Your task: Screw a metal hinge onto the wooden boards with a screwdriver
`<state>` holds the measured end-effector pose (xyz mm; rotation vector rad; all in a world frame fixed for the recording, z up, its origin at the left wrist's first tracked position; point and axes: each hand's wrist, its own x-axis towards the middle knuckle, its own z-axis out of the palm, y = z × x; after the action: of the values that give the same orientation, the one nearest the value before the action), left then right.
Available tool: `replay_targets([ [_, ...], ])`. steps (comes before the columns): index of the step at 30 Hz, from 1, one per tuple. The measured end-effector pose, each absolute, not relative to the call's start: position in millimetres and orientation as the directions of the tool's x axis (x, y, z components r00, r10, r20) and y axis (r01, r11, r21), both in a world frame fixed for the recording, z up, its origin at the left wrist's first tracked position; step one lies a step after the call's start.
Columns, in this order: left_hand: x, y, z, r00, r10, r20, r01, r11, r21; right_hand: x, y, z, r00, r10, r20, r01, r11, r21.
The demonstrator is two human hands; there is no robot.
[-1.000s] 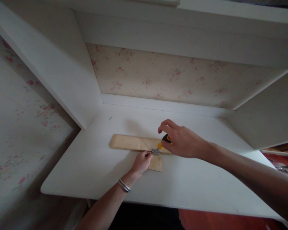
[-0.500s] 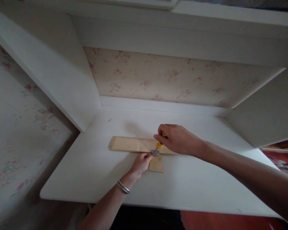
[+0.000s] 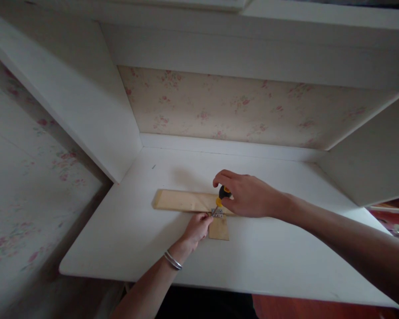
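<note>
Two pale wooden strips lie in an L at mid white worktop, w/ a small metal bracket at the joint. Right hand fingers clenched round a black-and-yellow screwdriver, tip on bracket. Left hand, silver bangles at wrist, fingers pinch bracket's edge. White cabinet walls and floral wallpaper close in behind.

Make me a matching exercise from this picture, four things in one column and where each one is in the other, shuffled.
1. right hand
2. left hand
3. bracelets
4. wooden strip

A. flat on the white desk
B. around the left wrist
C. gripping the screwdriver
D. pinching the metal hinge

Pairs: 1-C, 2-D, 3-B, 4-A
</note>
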<state>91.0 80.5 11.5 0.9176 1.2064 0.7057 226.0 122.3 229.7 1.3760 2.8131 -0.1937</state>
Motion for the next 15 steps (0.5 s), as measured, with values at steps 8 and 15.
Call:
replay_targets([
  [8,90.3,81.5,13.5,0.232,0.852,-0.469,0.010,0.480,0.877,230.8,121.9,227.5,-0.611,0.791,-0.022,0.785,0.602,-0.145],
  [15,90.4,80.3,14.0,0.237,0.855,-0.461,-0.008,0.477,0.879,227.7,125.4,229.2,-0.599,0.798,-0.065,0.801,0.595,-0.069],
])
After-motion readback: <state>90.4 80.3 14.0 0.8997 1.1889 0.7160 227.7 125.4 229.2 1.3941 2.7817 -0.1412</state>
